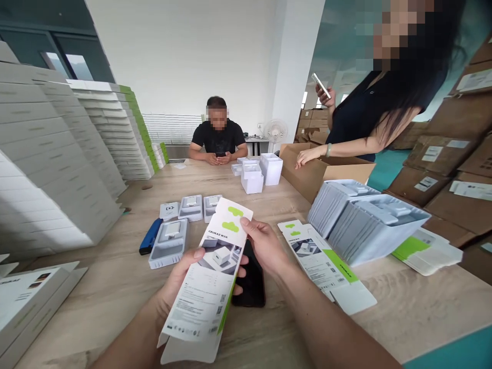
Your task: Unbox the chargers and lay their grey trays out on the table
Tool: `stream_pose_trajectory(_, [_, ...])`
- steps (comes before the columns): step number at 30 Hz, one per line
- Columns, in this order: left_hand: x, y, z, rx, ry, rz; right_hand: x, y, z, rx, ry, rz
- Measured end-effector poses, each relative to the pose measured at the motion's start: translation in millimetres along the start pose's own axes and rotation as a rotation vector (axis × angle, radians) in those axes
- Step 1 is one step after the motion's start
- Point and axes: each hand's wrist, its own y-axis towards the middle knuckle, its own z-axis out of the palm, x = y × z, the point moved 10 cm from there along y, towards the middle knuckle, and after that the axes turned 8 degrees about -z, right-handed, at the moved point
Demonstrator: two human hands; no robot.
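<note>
Between my two hands is a white and green folding carton, tilted, its printed side facing me and its bottom flaps loose. My left hand grips its left edge, thumb on the front. My right hand pinches the upper right edge, with fingers curled behind. A dark phone lies on the table under the carton, partly covered. Just beyond sit plastic trays with white items in them, one tray nearest. Beside it rests a blue tool. Right of my hands lies another flat carton.
Nested plastic trays stand at the right over more flat cartons. White boxes are piled high at the left. Across the table a seated person holds a phone. Another person stands by an open cardboard box.
</note>
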Motion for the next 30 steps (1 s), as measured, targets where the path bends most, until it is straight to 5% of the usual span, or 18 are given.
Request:
stream_pose_trajectory(4, [-22,-12,-28,-0.345,0.006,0.093,4,1,0,0.082,-0.081,0.02])
stream_pose_trajectory(8, [-62,-29,-35,-0.546,0.126,0.349,-15,-15,21,0.371,-0.411,0.18])
stream_pose_trajectory(10, [-68,-38,-38,-0.617,0.155,0.387,-18,-19,27,0.373,-0.495,0.155])
stream_pose_trajectory(16, [-53,-41,-23,-0.41,0.241,0.186,-14,-22,38,0.291,-0.653,0.038])
stream_pose_trajectory(21, [-78,-62,-13,-0.531,0.794,0.266,68,-28,26,-0.054,-0.996,-0.606])
stream_pose_trajectory(24, [-76,-61,-6,-0.511,0.99,0.197,81,-39,40,0.011,-1.102,-0.789])
stream_pose_trajectory(30, [-67,-53,-3,-0.473,1.133,0.166,64,-41,59,0.214,-1.076,-0.781])
